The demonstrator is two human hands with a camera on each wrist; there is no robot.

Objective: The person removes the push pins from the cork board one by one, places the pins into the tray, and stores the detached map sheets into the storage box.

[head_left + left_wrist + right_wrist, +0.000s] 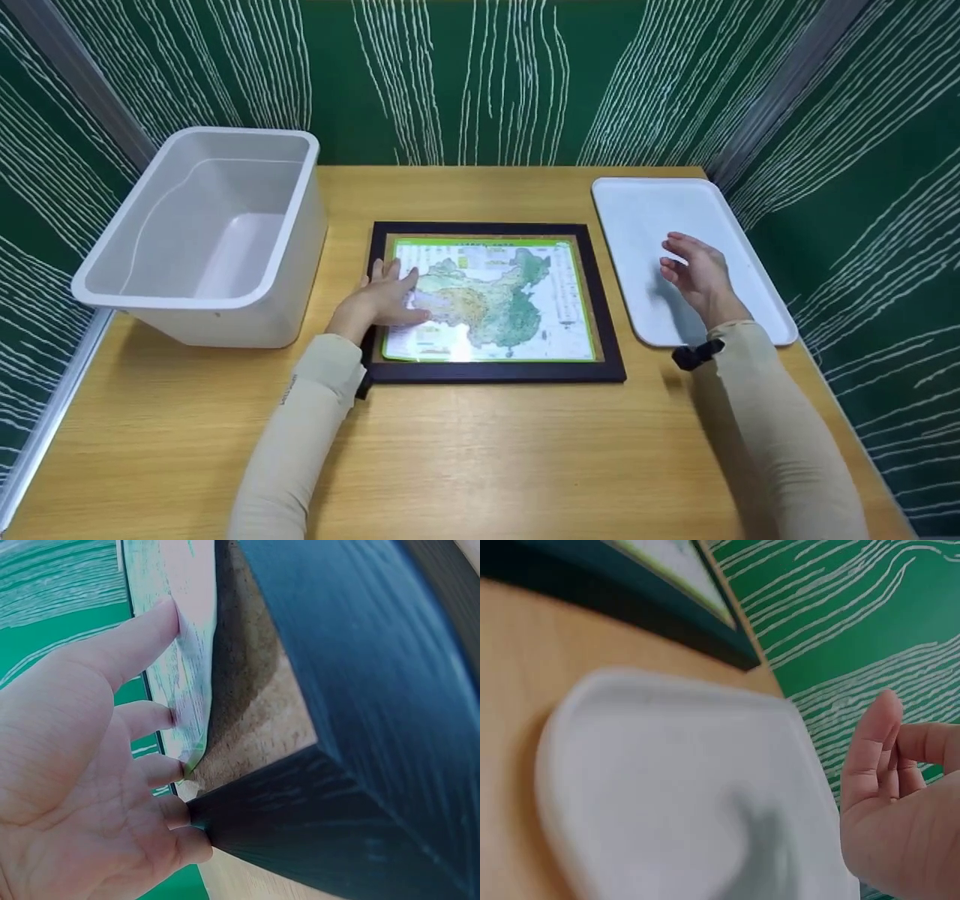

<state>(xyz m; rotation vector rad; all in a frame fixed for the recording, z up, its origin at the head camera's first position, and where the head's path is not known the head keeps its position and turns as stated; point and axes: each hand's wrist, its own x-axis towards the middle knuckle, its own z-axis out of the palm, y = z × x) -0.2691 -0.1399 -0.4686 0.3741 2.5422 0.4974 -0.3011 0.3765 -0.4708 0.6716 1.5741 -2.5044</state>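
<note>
A glossy map sheet [487, 307] with a green border lies inside a dark picture frame [611, 330], over a brown cork-like backing [255, 727]. My left hand [386, 296] rests with spread fingers on the left part of the map, and its outer fingers reach the frame's left side. In the left wrist view the map's near edge bows up a little from the backing. My right hand [697, 274] is held over the white tray [645, 206], fingers loosely bent with nothing between them; its shadow falls on the tray.
A deep white plastic bin [300, 225] stands on the left of the wooden table [480, 450]. Green panels [480, 82] with white wavy lines enclose the table at the back and sides. The tray lies along the right edge.
</note>
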